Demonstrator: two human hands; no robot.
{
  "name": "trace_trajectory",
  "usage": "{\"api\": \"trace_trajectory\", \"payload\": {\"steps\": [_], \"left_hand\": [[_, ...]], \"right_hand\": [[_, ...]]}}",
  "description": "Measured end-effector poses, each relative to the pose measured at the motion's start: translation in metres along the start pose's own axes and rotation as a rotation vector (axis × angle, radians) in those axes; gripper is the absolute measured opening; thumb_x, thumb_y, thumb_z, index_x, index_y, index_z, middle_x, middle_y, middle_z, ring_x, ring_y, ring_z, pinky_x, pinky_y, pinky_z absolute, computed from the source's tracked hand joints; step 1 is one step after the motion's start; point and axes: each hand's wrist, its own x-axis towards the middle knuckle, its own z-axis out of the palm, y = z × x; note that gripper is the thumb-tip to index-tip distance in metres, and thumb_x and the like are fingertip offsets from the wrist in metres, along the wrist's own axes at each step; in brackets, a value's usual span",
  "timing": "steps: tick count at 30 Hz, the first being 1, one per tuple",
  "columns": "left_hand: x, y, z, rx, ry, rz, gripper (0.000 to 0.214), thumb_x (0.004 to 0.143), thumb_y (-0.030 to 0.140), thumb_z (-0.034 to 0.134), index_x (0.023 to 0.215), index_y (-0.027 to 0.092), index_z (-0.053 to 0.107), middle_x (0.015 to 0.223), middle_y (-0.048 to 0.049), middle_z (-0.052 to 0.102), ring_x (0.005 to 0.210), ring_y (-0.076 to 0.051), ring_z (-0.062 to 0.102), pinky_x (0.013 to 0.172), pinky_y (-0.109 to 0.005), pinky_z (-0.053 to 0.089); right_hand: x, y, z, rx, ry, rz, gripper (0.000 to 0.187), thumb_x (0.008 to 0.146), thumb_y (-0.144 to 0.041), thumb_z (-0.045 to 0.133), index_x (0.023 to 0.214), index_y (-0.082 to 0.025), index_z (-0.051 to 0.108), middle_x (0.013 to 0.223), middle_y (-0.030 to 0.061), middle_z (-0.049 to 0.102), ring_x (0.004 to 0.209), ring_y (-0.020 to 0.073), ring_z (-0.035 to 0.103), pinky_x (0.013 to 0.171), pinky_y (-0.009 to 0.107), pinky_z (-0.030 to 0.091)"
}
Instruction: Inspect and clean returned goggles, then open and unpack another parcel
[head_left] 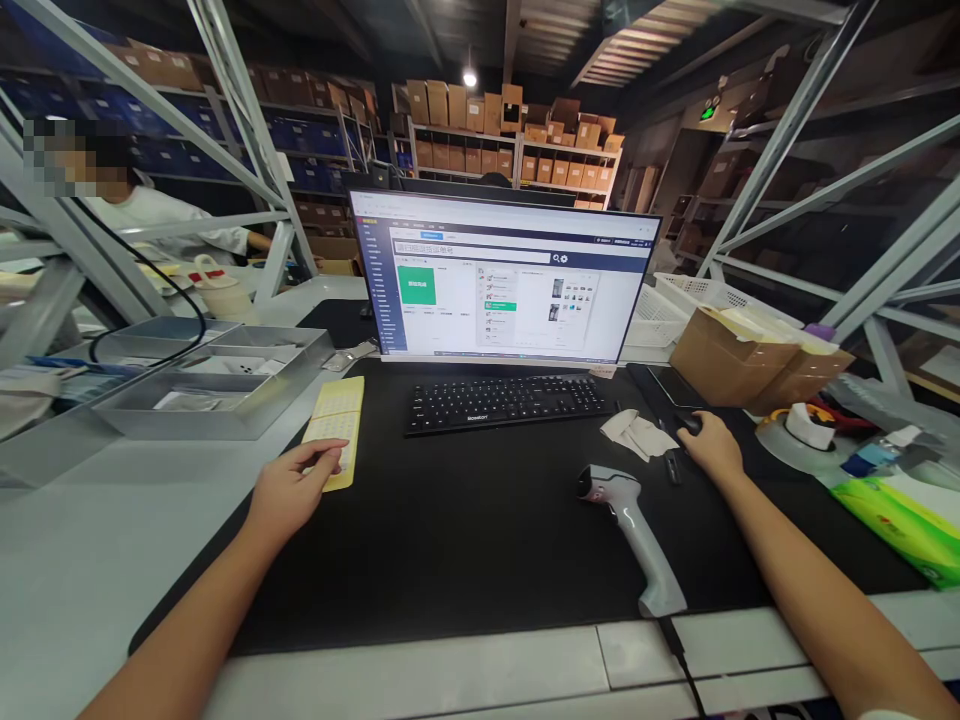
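My left hand (289, 490) rests at the lower part of a yellow-backed sheet of labels (337, 405) on the black desk mat (450, 540). Its fingers are loosely bent and apart, gripping nothing that I can see. At the right, my right hand (716, 447) is wrapped over a dark computer mouse (690, 424), which is mostly hidden. Between my arms lies a grey handheld barcode scanner (634, 535) with its cable running off the front edge. A black keyboard (510, 402) sits before the lit monitor (506, 285). Crumpled white paper (637, 434) and a small black stick (673, 467) lie near the mouse.
Grey open trays (217, 385) stand at the left. On the right are cardboard boxes (735, 355), white baskets (705, 290), a tape roll (806, 432) and a green tissue pack (900, 525). Metal posts frame the desk; another person (165, 220) sits beyond the left one.
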Motion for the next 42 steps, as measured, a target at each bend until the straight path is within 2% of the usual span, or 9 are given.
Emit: {"api": "trace_trajectory", "payload": {"steps": [7,13,22,27,34,42], "left_hand": [[-0.001,0.002,-0.001,0.004,0.01,-0.007,0.053,0.065,0.06,0.057,0.092,0.02,0.078,0.072,-0.0046,0.073,0.073,-0.024,0.067,0.072,-0.032,0.056],[0.001,-0.002,0.001,0.003,0.025,0.013,0.051,0.066,0.059,0.057,0.091,0.021,0.078,0.07,-0.0038,0.073,0.066,-0.022,0.065,0.07,-0.032,0.056],[0.002,-0.006,0.001,-0.033,0.016,0.019,0.047,0.067,0.057,0.059,0.09,0.021,0.078,0.073,-0.0047,0.073,0.073,-0.024,0.069,0.072,-0.032,0.057],[0.001,-0.003,0.001,-0.029,0.005,0.005,0.049,0.066,0.058,0.059,0.091,0.02,0.078,0.076,-0.0059,0.073,0.076,-0.025,0.07,0.074,-0.034,0.059],[0.0,-0.001,0.0,-0.031,0.008,0.016,0.05,0.068,0.058,0.058,0.093,0.02,0.077,0.076,-0.0057,0.073,0.076,-0.024,0.07,0.075,-0.034,0.059],[-0.001,0.001,0.002,-0.058,0.014,0.007,0.05,0.066,0.058,0.059,0.092,0.019,0.077,0.073,-0.006,0.072,0.07,-0.022,0.067,0.07,-0.032,0.057]], "right_hand": [[-0.001,0.002,0.003,0.02,0.05,-0.077,0.053,0.087,-0.035,0.056,0.136,-0.016,0.062,0.136,0.0159,0.063,0.119,0.0319,0.063,0.101,0.043,0.05],[-0.001,0.004,0.007,0.0,0.057,-0.075,0.047,0.09,-0.037,0.053,0.13,-0.019,0.07,0.141,0.0147,0.059,0.12,0.0312,0.062,0.105,0.043,0.05],[0.001,0.007,0.009,0.02,0.039,-0.071,0.05,0.088,-0.039,0.053,0.129,-0.019,0.07,0.141,0.0146,0.059,0.123,0.0318,0.06,0.106,0.045,0.049],[0.0,0.007,0.009,0.053,0.108,-0.111,0.049,0.089,-0.04,0.052,0.13,-0.019,0.069,0.14,0.0132,0.059,0.122,0.03,0.061,0.107,0.044,0.049],[0.002,0.011,0.012,0.011,0.05,-0.101,0.051,0.089,-0.042,0.052,0.131,-0.018,0.069,0.14,0.0146,0.059,0.122,0.031,0.061,0.107,0.045,0.049],[0.006,0.015,0.021,0.106,0.082,-0.227,0.048,0.088,-0.043,0.052,0.126,-0.02,0.07,0.136,0.013,0.062,0.127,0.0298,0.057,0.108,0.046,0.048]]}}
